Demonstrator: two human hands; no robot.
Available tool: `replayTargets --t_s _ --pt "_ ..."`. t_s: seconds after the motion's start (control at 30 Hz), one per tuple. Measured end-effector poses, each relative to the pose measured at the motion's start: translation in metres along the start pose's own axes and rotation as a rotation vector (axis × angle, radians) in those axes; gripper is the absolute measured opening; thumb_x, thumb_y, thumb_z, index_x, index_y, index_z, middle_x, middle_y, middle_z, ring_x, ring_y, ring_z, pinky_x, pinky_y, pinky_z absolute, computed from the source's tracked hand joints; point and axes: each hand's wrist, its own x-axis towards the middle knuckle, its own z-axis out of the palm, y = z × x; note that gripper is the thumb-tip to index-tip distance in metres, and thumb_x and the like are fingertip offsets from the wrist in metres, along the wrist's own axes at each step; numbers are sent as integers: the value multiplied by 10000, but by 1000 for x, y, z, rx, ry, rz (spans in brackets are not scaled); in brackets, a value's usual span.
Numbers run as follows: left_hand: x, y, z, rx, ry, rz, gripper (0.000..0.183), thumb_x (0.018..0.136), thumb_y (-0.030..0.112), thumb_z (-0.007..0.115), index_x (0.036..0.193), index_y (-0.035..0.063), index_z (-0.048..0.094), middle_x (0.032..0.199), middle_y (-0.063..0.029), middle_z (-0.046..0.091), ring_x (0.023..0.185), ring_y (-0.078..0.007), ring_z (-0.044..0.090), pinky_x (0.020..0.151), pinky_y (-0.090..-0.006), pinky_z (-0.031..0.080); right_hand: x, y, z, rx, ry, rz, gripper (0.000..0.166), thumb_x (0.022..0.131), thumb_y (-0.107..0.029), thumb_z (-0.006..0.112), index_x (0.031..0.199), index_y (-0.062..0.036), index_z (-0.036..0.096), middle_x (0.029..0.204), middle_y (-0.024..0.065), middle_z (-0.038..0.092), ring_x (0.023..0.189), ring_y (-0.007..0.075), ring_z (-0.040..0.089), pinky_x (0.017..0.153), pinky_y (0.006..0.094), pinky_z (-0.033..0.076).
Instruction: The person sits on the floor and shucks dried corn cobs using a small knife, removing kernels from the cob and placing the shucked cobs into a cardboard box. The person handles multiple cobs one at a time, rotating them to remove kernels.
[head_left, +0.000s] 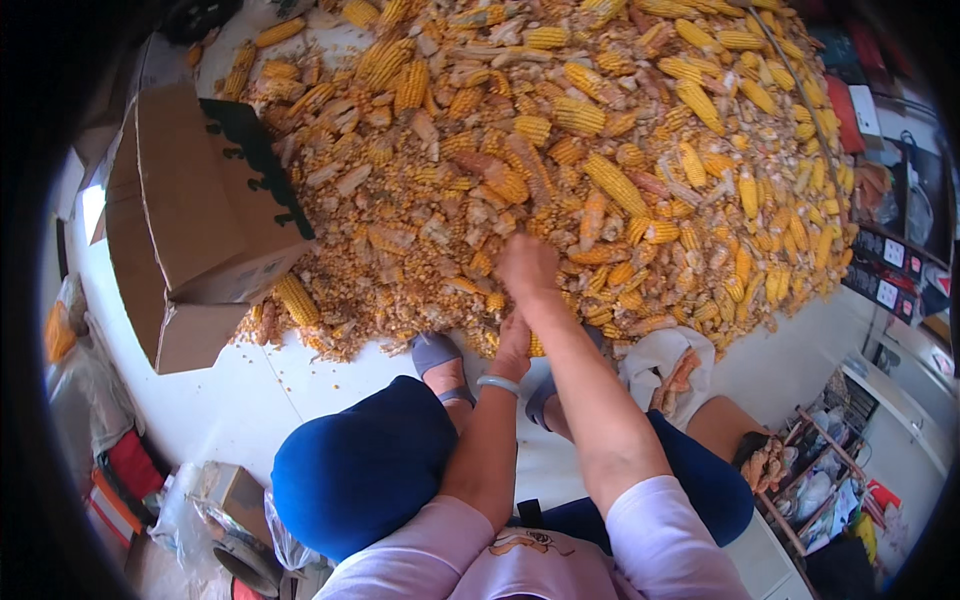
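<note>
A broad heap of maize cobs and loose kernels (420, 225) covers the floor before me. Over its near edge is my right hand (527, 264), its fingers bent inward; any cob or kernels inside it are hidden. Just below and touching or nearly touching it, my left hand (514, 337) is turned inward, with a bracelet (498, 385) on the wrist. A bit of yellow cob (536, 346) shows beside the left hand, but whether it is held I cannot tell. Whole yellow cobs (615, 184) lie among stripped cobs and kernels beyond both hands.
An open cardboard box (195, 202) stands tilted at the heap's left. My feet in grey sandals (437, 356) are at the heap's near edge. A white sack (694, 360) lies right of them. A cluttered rack (817, 480) is at lower right; plastic bags (90, 382) lie far left.
</note>
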Motion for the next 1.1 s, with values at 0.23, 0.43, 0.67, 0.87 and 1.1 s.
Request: replayTargets --t_s 0.23,0.43,0.67,0.87,1.1 --pt "-11 20 0 -250 -84 -15 540 965 511 509 1217 40 590 1133 -65 642 1025 -194 609 926 -345 475 -81 59 7 364 113 214 301 828 -282 685 986 -27 663 815 177 666 742 299 661 687 412 519" --pt "-29 41 20 -212 -376 -29 567 982 551 419 1218 53 552 1049 -120 660 925 -267 668 867 -401 549 -111 66 13 829 20 398 557 735 -322 822 1126 -16 568 827 61 634 721 162 607 641 297 501" --pt "-104 100 86 -105 -527 261 432 1009 399 488 1214 23 537 1015 -63 645 914 -161 638 817 -329 536 -125 54 -85 1043 83 149 528 712 -255 818 1081 15 555 899 74 672 782 161 644 688 304 518" --pt "-181 147 127 104 -564 526 426 1024 390 452 1214 17 530 972 -60 647 838 -141 643 756 -283 551 -163 25 -165 806 128 -44 462 729 -129 799 1091 -13 537 922 56 654 808 116 625 712 284 525" --pt "-256 176 138 280 -627 540 506 1044 440 351 1167 0 569 952 -83 658 759 -146 648 692 -287 558 -201 2 -201 1001 149 -239 416 748 -124 785 1070 -6 549 865 29 641 685 86 603 572 240 509"
